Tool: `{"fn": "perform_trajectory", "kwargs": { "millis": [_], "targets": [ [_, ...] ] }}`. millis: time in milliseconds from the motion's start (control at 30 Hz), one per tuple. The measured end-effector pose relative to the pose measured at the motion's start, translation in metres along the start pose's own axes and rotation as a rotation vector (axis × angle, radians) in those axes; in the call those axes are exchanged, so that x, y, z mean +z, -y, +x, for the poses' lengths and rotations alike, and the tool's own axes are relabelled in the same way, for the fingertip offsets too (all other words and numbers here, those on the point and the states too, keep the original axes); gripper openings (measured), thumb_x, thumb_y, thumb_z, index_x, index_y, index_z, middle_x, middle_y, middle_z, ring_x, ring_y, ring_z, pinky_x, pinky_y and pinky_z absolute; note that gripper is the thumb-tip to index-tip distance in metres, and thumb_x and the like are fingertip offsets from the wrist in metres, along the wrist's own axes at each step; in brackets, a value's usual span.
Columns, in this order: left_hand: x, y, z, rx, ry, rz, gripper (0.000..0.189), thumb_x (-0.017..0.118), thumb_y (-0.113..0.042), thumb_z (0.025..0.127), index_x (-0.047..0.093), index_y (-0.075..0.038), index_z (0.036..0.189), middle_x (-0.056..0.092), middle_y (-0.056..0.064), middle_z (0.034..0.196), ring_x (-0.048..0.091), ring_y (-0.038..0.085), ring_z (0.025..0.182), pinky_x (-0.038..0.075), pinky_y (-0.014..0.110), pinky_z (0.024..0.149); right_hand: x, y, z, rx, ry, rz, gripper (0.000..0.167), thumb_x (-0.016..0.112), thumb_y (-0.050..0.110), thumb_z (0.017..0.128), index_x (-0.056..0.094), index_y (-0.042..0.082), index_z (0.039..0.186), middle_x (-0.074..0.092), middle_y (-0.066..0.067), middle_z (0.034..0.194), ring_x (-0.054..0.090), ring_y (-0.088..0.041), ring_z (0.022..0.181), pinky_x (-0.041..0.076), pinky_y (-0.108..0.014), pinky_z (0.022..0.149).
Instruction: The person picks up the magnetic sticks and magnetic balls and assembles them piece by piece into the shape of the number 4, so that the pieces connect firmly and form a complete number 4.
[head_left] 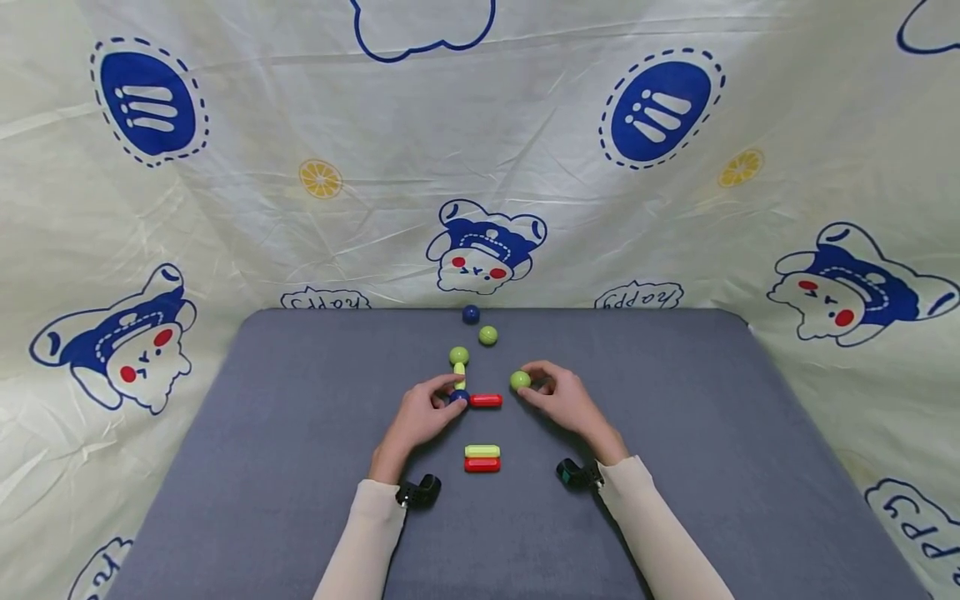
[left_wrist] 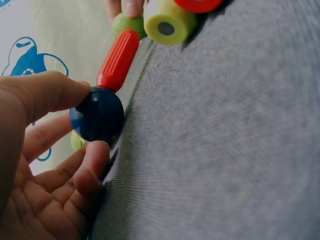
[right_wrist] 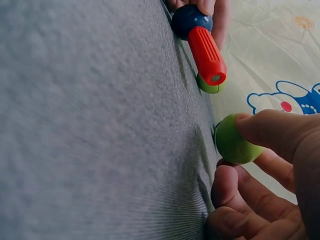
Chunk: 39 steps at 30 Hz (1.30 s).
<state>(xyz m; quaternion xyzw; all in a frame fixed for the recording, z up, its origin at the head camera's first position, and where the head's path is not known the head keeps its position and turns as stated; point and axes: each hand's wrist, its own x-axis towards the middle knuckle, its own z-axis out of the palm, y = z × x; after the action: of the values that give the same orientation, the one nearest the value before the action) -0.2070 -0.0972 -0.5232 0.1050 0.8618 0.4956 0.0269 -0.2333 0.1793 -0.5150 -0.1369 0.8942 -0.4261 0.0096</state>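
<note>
My left hand [head_left: 422, 412] pinches a dark blue ball [left_wrist: 100, 115] between thumb and fingers. From that ball a red rod [head_left: 487, 401] extends to the right, and a yellow-green rod [head_left: 460, 377] runs away toward a green ball [head_left: 459, 356] at its far end. In the right wrist view, the red rod's free end shows a small metal disc. To the right of this rod, my right hand [head_left: 558, 398] holds another green ball [right_wrist: 237, 140] with thumb and fingers, a short gap from the rod's free end.
A loose green ball [head_left: 488, 336] and a dark blue ball [head_left: 470, 314] lie toward the back edge of the grey table [head_left: 300, 433]. Nearer me, a yellow-green rod [head_left: 482, 451] and a red rod [head_left: 482, 466] lie side by side. A printed sheet [head_left: 247, 225] hangs behind.
</note>
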Motion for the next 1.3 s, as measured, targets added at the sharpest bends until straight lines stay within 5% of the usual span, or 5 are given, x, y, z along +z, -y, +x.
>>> {"fn": "perform_trajectory", "kwargs": {
  "millis": [1300],
  "targets": [
    [0.002, 0.001, -0.001, -0.004, -0.018, -0.006, 0.039, 0.074, -0.020, 0.095, 0.069, -0.016, 0.134, 0.068, 0.006, 0.107, 0.053, 0.012, 0.074, 0.042, 0.026, 0.066, 0.012, 0.012, -0.016, -0.014, 0.103, -0.043, 0.030, 0.078, 0.018, 0.092, 0.070, 0.013, 0.121, 0.070, -0.006, 0.109, 0.053, -0.012, 0.071, 0.042, -0.027, 0.063]
  ]
}}
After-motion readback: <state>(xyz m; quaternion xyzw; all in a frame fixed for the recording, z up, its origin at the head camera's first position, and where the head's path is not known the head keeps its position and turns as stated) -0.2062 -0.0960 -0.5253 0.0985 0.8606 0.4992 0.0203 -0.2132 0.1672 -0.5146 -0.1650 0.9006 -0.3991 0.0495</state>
